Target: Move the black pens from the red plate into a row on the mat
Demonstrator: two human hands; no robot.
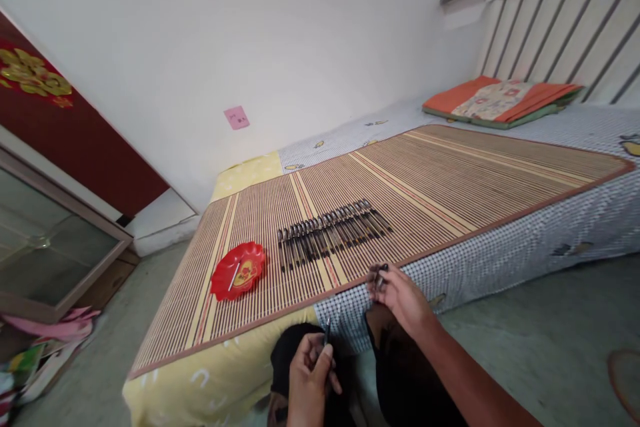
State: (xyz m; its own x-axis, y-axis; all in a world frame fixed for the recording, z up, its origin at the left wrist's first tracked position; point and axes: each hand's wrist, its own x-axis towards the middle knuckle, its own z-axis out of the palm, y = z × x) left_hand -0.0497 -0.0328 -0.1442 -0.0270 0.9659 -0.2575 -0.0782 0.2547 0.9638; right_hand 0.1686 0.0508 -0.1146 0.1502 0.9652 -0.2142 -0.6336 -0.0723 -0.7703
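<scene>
My left hand [314, 368] is closed on a slim dark pen [328, 332], held tip up between thumb and fingers over my lap. At the mat's front edge, my right hand [391, 293] pinches a small black piece [383, 268], perhaps a pen cap; its fingers are slightly blurred. Beyond both hands, a row of several dark pens [330, 230] with shiny ends lies side by side on the striped bamboo mat [410, 180]. Left of that row sits a red scalloped plate [216, 285], with a thin white stick [234, 276] in it.
The mat covers a bed with a checked blue-white and yellow sheet [200, 380]. Folded orange bedding [445, 101] lies at the far right, beside a radiator [565, 20]. A glass-fronted cabinet [55, 240] stands at left. My knees touch the bed's front side.
</scene>
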